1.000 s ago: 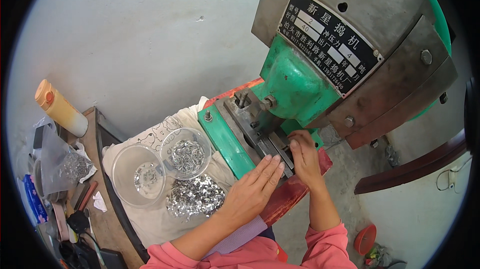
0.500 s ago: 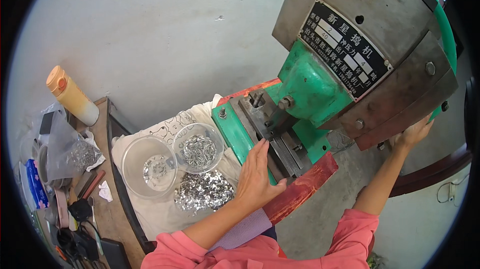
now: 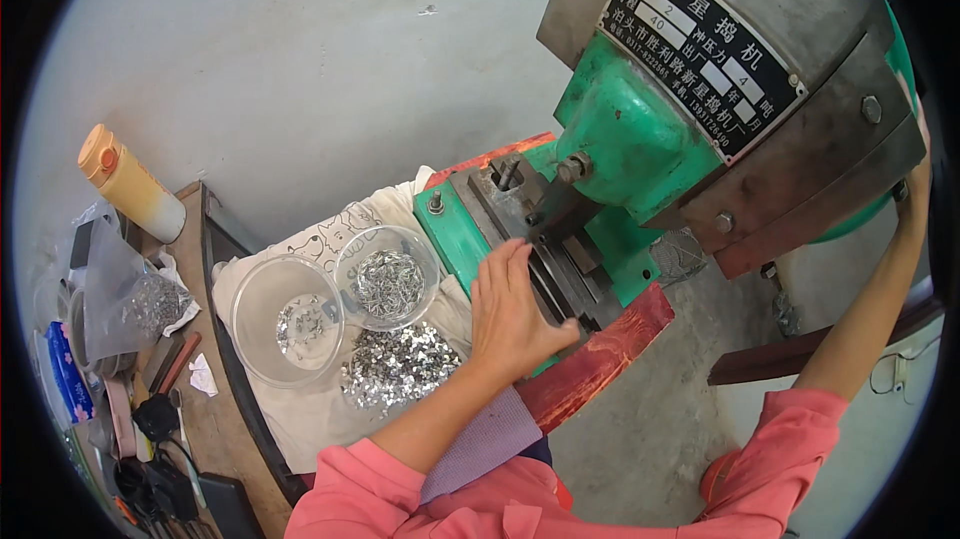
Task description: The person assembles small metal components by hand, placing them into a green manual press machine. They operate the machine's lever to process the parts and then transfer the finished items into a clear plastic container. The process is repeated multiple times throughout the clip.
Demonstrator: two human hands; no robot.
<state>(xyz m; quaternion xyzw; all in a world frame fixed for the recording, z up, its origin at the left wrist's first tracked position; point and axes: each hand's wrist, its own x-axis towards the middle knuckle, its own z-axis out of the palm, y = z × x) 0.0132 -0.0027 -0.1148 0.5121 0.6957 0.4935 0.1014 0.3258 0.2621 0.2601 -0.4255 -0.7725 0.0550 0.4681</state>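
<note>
A green and grey bench press (image 3: 640, 139) with a dark plate on its head stands to the right. At the front of its steel die (image 3: 560, 274) is my left hand (image 3: 508, 314). Its fingers lie together with their tips at the die, and the thumb is spread away. Nothing shows in its grasp. My right hand (image 3: 912, 164) reaches up along the far right side of the press, by the green wheel (image 3: 862, 223). The machine's body and the picture's rim hide most of its fingers. Beside the die, a clear tub (image 3: 388, 279) holds thin shiny metal pieces.
Left of it stands a larger clear tub (image 3: 285, 324) with a few metal bits. A pile of small silvery pieces (image 3: 400, 369) lies on a pale cloth (image 3: 300, 429). A wooden table (image 3: 225, 409) at left carries a yellow bottle (image 3: 135, 184) and a plastic bag (image 3: 135, 289).
My right hand has moved up and outward along the wheel side. The wheel appears turned, and my left hand stays at the die with its fingers slightly more bent.
</note>
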